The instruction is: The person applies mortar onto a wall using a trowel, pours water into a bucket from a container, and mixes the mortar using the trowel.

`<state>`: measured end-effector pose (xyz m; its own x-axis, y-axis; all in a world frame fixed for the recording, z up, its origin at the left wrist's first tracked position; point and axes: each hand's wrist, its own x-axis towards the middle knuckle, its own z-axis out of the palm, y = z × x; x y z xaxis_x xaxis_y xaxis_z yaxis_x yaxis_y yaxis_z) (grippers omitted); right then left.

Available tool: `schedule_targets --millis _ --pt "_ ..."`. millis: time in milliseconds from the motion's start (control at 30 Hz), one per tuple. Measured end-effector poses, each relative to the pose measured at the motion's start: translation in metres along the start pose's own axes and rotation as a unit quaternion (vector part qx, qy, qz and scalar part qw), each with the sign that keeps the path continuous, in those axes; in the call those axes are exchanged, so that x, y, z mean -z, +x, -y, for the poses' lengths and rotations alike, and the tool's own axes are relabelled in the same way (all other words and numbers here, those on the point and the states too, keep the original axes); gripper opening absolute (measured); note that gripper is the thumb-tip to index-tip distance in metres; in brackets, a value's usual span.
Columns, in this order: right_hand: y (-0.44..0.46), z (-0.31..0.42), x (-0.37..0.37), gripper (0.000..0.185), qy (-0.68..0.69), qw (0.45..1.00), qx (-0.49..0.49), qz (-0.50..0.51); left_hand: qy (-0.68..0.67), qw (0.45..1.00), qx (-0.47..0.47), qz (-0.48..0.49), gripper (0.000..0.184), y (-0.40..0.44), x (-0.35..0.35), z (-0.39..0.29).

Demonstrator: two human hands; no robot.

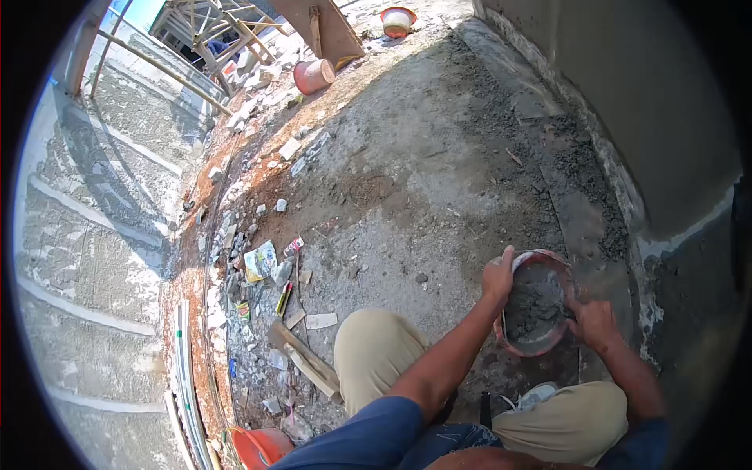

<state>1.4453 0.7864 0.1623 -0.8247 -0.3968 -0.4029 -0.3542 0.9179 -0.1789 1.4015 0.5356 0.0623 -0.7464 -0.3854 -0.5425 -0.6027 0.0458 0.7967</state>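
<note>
A round reddish basin (535, 352) holds wet grey mortar (534, 305), in front of my knees at the right. My left hand (499, 278) is closed on the basin's upper left rim, thumb upward. At the right rim, my right hand (594, 323) is closed, its fingertips over the mortar. Something dark shows by those fingers, but what they hold is hidden. Below the basin, a shoe (537, 395) shows between my bent knees.
A plastered wall (650, 117) rises at the right. Rubble, packets (260, 261) and wood pieces (301, 356) lie left of my knees. Pipes (185, 376) run along the left. Farther off are a tipped bucket (314, 76), another bucket (398, 22) and a person by wooden scaffolding (235, 27).
</note>
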Motion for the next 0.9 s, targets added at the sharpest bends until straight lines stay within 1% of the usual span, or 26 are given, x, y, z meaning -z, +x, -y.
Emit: schedule_targets --millis 67,100,133,200,333,433,500,533,567,600,633,667,700,733,767,800,833,867,900 --pt "0.015 0.0 -0.018 0.042 0.015 0.999 0.035 0.001 0.035 0.999 -0.036 -0.02 0.067 0.001 -0.004 0.005" --pt "0.019 0.008 -0.014 0.043 0.024 0.998 0.055 0.003 0.031 0.999 -0.033 -0.018 0.067 0.003 -0.003 0.006" --pt "0.015 0.011 -0.006 0.043 0.038 0.998 0.056 -0.002 0.028 0.999 -0.029 -0.017 0.066 0.006 0.0 0.008" --pt "0.006 0.015 0.017 0.036 0.009 0.998 0.052 -0.028 0.019 1.0 -0.003 -0.021 0.064 0.0 0.006 0.008" --pt "0.001 0.024 0.062 0.029 0.014 0.996 0.023 -0.091 0.003 1.0 -0.003 -0.025 0.064 -0.012 0.001 0.007" --pt "0.032 0.023 0.04 0.022 -0.131 0.983 0.062 -0.115 0.026 0.999 -0.023 -0.03 0.063 -0.02 -0.002 -0.007" --pt "0.032 0.034 0.036 0.02 -0.16 0.969 0.107 -0.155 0.043 0.998 -0.021 -0.045 0.062 -0.019 -0.003 -0.007" --pt "0.025 0.042 0.031 0.019 -0.171 0.963 0.129 -0.163 0.054 0.998 0.011 -0.034 0.063 -0.019 0.001 -0.005" --pt "0.018 0.04 0.035 0.019 -0.147 0.967 0.142 -0.151 0.054 0.998 0.0 -0.037 0.064 -0.017 0.005 0.001" --pt "0.009 0.042 0.054 0.019 -0.123 0.973 0.147 -0.131 0.057 0.998 -0.005 -0.031 0.065 -0.012 0.006 0.007" --pt "0.0 0.046 0.066 0.021 -0.098 0.978 0.136 -0.128 0.015 1.0 -0.009 -0.022 0.068 0.009 -0.001 0.032" --pt "-0.003 0.043 0.071 0.022 -0.111 0.979 0.115 -0.126 0.009 1.0 -0.008 -0.014 0.071 -0.003 0.008 0.021" --pt "-0.003 0.035 0.068 0.019 -0.123 0.98 0.083 -0.134 -0.05 0.999 -0.004 -0.01 0.07 0.008 0.002 0.032" --pt "0.002 0.021 0.056 0.019 -0.155 0.974 0.058 -0.156 -0.109 0.994 0.001 -0.006 0.069 0.018 -0.004 0.043" --pt "0.004 0.011 0.049 0.019 -0.175 0.972 0.052 -0.151 -0.106 0.994 -0.002 -0.024 0.065 0.013 -0.004 0.036" --pt "0.006 0.003 0.033 0.022 -0.148 0.984 0.022 -0.094 -0.119 0.993 -0.005 -0.024 0.062 -0.007 0.001 0.017" --pt "0.009 -0.001 0.016 0.025 -0.121 0.991 -0.006 -0.05 -0.121 0.992 -0.025 -0.015 0.058 0.0 -0.002 0.021" --pt "0.008 0.001 0.006 0.029 -0.082 0.996 -0.025 -0.013 -0.15 0.988 -0.021 -0.037 0.056 0.014 -0.007 0.031" --pt "0.01 0.005 -0.005 0.033 -0.042 0.998 -0.041 0.022 -0.161 0.986 -0.025 -0.035 0.055 0.014 -0.009 0.03"
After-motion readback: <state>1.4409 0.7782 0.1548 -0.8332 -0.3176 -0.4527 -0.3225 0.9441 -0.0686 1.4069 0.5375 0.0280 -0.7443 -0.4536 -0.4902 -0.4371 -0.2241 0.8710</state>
